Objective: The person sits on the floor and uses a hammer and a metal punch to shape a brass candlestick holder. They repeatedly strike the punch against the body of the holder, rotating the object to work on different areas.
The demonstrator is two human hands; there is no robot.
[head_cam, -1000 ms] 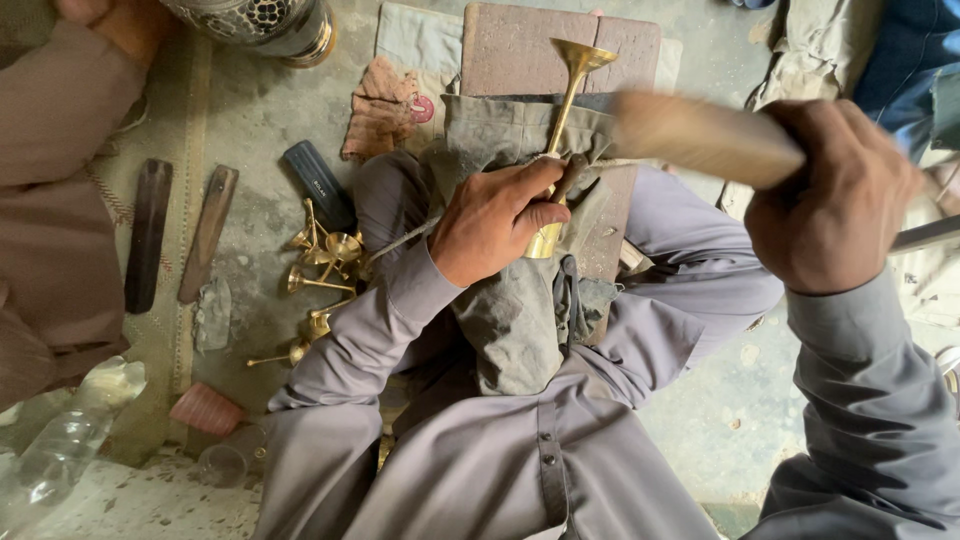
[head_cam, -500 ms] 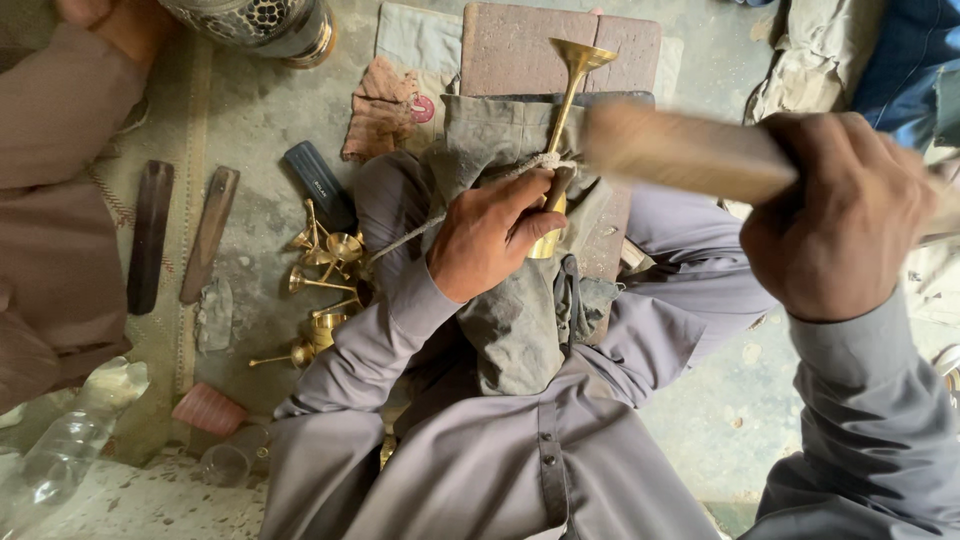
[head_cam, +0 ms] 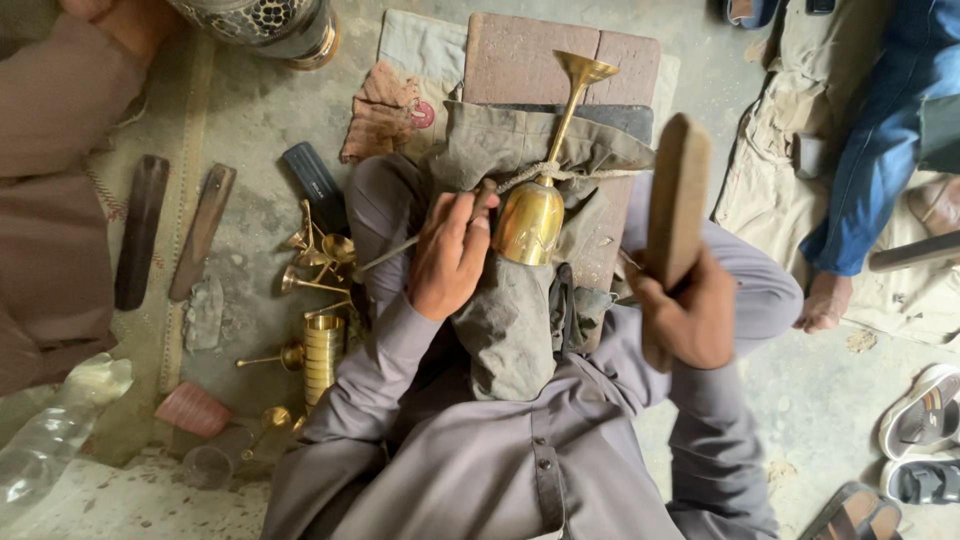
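A brass goblet (head_cam: 540, 190) lies on a grey cloth (head_cam: 510, 300) over my lap, tied down with cord at its stem, foot pointing away. My left hand (head_cam: 450, 255) is shut on a thin metal chisel (head_cam: 385, 255), its tip held against the goblet's bowl. My right hand (head_cam: 690, 315) grips a wooden mallet (head_cam: 675, 205), raised upright to the right of the goblet and apart from it.
A pile of small brass goblets and cups (head_cam: 315, 300) lies on the floor at left, beside two dark wooden bars (head_cam: 170, 240). A brick slab (head_cam: 530, 55) sits beyond the goblet. Another person's legs (head_cam: 860, 170) are at right, sandals (head_cam: 920, 430) near them, a plastic bottle (head_cam: 50, 430) at lower left.
My right hand has drawn the mallet back from lying across above the goblet to standing upright on its right. The left hand stays on the chisel against the goblet.
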